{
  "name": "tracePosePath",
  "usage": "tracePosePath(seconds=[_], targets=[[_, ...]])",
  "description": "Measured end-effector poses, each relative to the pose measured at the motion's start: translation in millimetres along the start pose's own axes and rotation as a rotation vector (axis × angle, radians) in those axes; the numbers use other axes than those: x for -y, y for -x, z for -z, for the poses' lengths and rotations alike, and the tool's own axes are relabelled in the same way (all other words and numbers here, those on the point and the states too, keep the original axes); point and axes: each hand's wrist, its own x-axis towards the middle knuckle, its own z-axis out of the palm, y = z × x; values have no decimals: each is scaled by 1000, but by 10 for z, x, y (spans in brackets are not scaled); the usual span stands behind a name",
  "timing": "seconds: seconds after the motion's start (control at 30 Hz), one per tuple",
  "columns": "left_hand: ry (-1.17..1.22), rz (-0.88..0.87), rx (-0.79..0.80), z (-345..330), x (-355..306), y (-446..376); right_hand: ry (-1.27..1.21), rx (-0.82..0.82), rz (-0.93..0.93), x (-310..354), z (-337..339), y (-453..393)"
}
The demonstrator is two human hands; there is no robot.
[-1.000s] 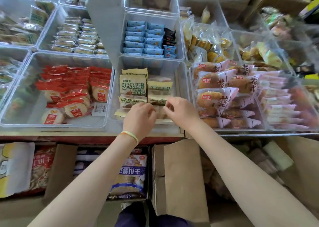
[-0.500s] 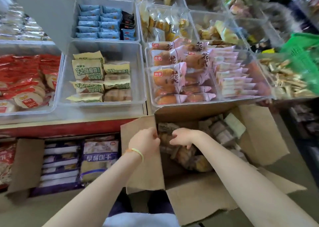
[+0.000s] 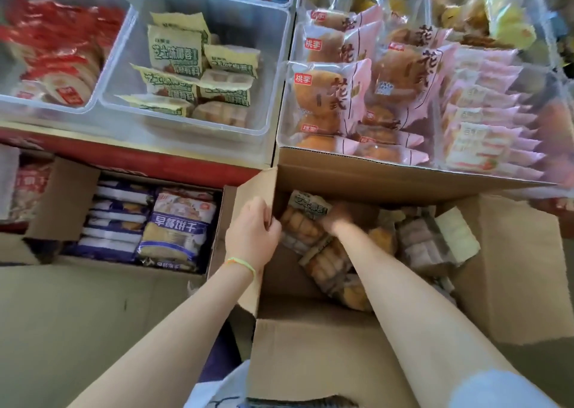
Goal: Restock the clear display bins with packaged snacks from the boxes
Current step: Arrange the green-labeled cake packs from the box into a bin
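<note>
Reached deep into the open cardboard box [image 3: 512, 268] with the right hand [image 3: 337, 221], blurred there among the wrapped pastry packets [image 3: 310, 221]; could not tell whether closed on one or merely touching. Gripped the box's upright flap with the left hand [image 3: 253, 236], fingers curled over its edge, holding it aside. Packets lay heaped just beyond and beside the right hand, the half-filled clear bin [image 3: 273, 66] of matching yellow-green packs up past both hands. Judged light, crinkly, slippery in film, soft and crushable inside: best pinched by a sealed end or cradled, several together. Against half a second earlier, right hand pushed further in, left shifted onto the flap edge.
</note>
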Motion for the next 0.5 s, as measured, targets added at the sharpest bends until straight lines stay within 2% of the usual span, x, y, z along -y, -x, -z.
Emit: tracePosePath(seconds=[0.2,0.3,0.4,0.5], targets=[[76,-9,-90,-93,50,15,-106,-51,6,-10,73,23],[92,4,-86,-88,35,17,-165,5,39,47,104,238],[99,26,-68,-70,19,18,-244,65,123,120,195,545],[99,58,-33,-35,20,-1,-256,-15,281,202,393,950]])
